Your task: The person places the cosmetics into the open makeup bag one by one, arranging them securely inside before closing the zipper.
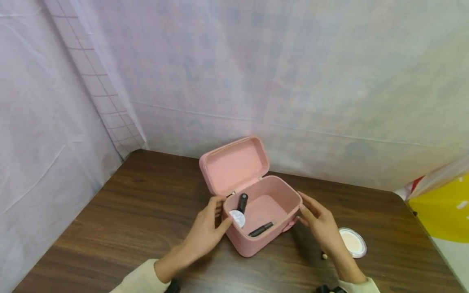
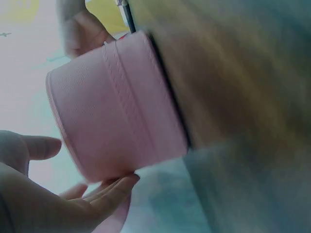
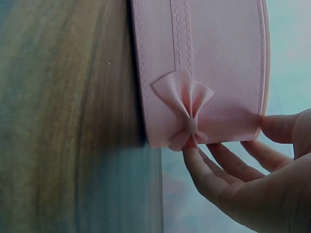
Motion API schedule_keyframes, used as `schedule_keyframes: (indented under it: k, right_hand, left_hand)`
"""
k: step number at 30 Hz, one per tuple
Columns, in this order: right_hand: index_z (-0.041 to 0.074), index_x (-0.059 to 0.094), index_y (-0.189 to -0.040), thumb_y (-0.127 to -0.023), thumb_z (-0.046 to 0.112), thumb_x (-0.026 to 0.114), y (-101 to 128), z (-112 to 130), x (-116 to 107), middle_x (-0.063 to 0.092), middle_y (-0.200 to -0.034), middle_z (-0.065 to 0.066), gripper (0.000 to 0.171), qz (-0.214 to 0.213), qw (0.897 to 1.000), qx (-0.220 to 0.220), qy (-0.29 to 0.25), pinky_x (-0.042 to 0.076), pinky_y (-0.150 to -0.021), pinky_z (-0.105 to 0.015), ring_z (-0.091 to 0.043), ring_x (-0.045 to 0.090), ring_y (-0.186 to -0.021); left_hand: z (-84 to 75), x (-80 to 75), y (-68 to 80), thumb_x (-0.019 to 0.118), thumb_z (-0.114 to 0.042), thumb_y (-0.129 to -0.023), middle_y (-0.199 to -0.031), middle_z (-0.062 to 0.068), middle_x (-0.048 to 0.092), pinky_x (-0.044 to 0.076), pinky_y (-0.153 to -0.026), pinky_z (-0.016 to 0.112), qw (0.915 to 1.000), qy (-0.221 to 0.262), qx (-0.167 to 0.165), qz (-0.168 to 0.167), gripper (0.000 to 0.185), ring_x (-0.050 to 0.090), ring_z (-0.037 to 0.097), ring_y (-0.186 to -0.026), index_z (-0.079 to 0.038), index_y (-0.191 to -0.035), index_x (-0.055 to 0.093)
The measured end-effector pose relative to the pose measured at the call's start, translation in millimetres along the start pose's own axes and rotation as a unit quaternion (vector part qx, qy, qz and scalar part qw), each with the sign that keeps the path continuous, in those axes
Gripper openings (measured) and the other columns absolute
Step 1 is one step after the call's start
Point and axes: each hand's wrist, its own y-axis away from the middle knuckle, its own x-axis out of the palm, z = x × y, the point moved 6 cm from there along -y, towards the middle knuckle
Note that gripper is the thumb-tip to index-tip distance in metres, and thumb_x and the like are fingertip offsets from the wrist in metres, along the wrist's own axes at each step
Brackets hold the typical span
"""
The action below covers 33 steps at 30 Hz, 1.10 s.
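Observation:
A pink cosmetic case (image 1: 256, 244) stands open on the brown table (image 1: 128, 211), its lid (image 1: 234, 165) tipped back. Inside lie a black tube (image 1: 242, 202), a round white item (image 1: 237, 218) and a slim black stick (image 1: 261, 230). My left hand (image 1: 221, 213) touches the case's left end, with the thumb by the rim. In the left wrist view the left hand (image 2: 95, 162) lies with straight fingers against the case wall (image 2: 116, 107). My right hand (image 1: 302, 208) touches the right end. In the right wrist view the right hand (image 3: 226, 141) has relaxed fingers beside a pink bow (image 3: 183, 109).
A round compact (image 1: 352, 242) lies on the table right of my right hand, and a small beige bit (image 1: 324, 256) sits near that wrist. Pale cloth (image 1: 293, 81) hangs behind and to the left. A yellow object (image 1: 447, 207) stands off the table's right edge.

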Motion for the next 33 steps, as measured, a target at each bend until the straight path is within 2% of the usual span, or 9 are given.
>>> schedule_keyframes:
  k: [6, 9, 12, 14, 16, 19, 21, 29, 33]
  right_hand:
    - [-0.001, 0.044, -0.14, -0.099, 0.02, 0.053, -5.3, 3.8, 2.9, 0.046, -0.137, -0.025, 0.047, 0.001, 1.0, -0.005, -0.014, 0.049, -0.087, -0.037, -0.02, 0.053, -0.118]
    - [-0.003, 0.044, -0.14, -0.1, 0.017, 0.052, -8.7, 5.3, 2.8, 0.047, -0.136, -0.025, 0.046, -0.004, 1.0, -0.009, -0.019, 0.049, -0.087, -0.038, -0.019, 0.054, -0.117]
    - [-0.004, 0.043, -0.139, -0.1, 0.014, 0.051, -11.6, 5.4, 2.2, 0.046, -0.136, -0.026, 0.044, -0.008, 1.0, -0.009, -0.018, 0.049, -0.087, -0.038, -0.019, 0.054, -0.116]
    - [-0.005, 0.043, -0.139, -0.1, 0.012, 0.05, -12.8, 4.8, 2.0, 0.046, -0.136, -0.027, 0.043, -0.008, 1.0, -0.005, -0.019, 0.049, -0.087, -0.038, -0.021, 0.055, -0.116]
    - [-0.006, 0.042, -0.139, -0.1, 0.012, 0.05, -14.3, 4.3, 2.8, 0.046, -0.136, -0.027, 0.044, -0.002, 1.0, -0.002, -0.021, 0.049, -0.087, -0.039, -0.022, 0.054, -0.116]
    - [-0.006, 0.042, -0.139, -0.1, 0.013, 0.05, -17.7, 3.9, 4.4, 0.045, -0.137, -0.026, 0.044, 0.009, 1.0, 0.002, -0.023, 0.048, -0.089, -0.041, -0.026, 0.053, -0.118]
    - [-0.005, 0.042, -0.139, -0.1, 0.014, 0.05, -20.1, 4.0, 5.3, 0.045, -0.138, -0.026, 0.044, 0.013, 1.0, 0.001, -0.022, 0.047, -0.089, -0.041, -0.029, 0.051, -0.119]
    - [-0.007, 0.044, -0.137, -0.101, 0.013, 0.049, -22.3, 5.0, 0.1, 0.048, -0.135, -0.026, 0.042, -0.003, 1.0, -0.003, -0.004, 0.049, -0.087, -0.034, -0.033, 0.052, -0.117]
    - [-0.004, 0.049, -0.135, -0.101, 0.019, 0.05, -11.6, 14.3, -7.3, 0.053, -0.131, -0.023, 0.041, -0.02, 0.994, -0.02, 0.108, 0.051, -0.084, -0.031, -0.034, 0.057, -0.112]
  left_hand:
    - [-18.4, -32.6, -6.7, 0.074, -0.015, -0.084, -0.105, 0.009, 0.063, 0.05, -0.08, 0.043, 0.9875, -0.15, 0.022, -0.043, 0.033, 0.061, 0.026, -0.097, -0.005, -0.113, 0.061]
    - [-23.3, -53.9, -22.1, 0.079, -0.012, -0.079, -0.104, 0.011, 0.058, 0.049, -0.08, 0.04, 0.9838, -0.142, 0.056, -0.095, 0.039, 0.057, 0.026, -0.095, -0.002, -0.112, 0.061]
    - [-12.8, -69.7, -42.8, 0.083, -0.014, -0.075, -0.112, 0.016, 0.048, 0.044, -0.086, 0.042, 0.9862, -0.095, 0.058, -0.122, 0.058, 0.05, 0.03, -0.102, 0.0, -0.124, 0.055]
    - [-0.2, -74.4, -55.6, 0.085, -0.019, -0.073, -0.124, 0.018, 0.04, 0.041, -0.092, 0.047, 0.992, -0.063, 0.039, -0.103, 0.075, 0.045, 0.032, -0.112, -0.003, -0.136, 0.047]
    - [12.1, -75.3, -66.0, 0.085, -0.022, -0.072, -0.138, 0.018, 0.031, 0.035, -0.1, 0.052, 0.9972, -0.043, 0.027, -0.055, 0.09, 0.035, 0.034, -0.126, -0.007, -0.146, 0.036]
    - [22.0, -74.3, -75.2, 0.086, -0.02, -0.072, -0.151, 0.014, 0.021, 0.025, -0.106, 0.055, 0.9989, -0.018, 0.035, 0.025, 0.1, 0.023, 0.032, -0.138, -0.01, -0.151, 0.026]
    - [23.7, -74.5, -78.0, 0.086, -0.017, -0.071, -0.153, 0.012, 0.024, 0.024, -0.107, 0.054, 0.9971, -0.003, 0.053, 0.055, 0.099, 0.023, 0.03, -0.139, -0.01, -0.151, 0.027]
    - [15.0, -72.5, -67.2, 0.087, -0.008, -0.068, -0.149, 0.014, 0.032, 0.034, -0.103, 0.049, 0.9954, 0.012, 0.082, 0.047, 0.094, 0.032, 0.03, -0.134, -0.006, -0.147, 0.035]
    - [7.7, -70.3, -58.8, 0.088, -0.007, -0.065, -0.148, 0.016, 0.034, 0.033, -0.104, 0.049, 0.9948, -0.021, 0.093, 0.036, 0.095, 0.033, 0.031, -0.134, -0.004, -0.145, 0.037]
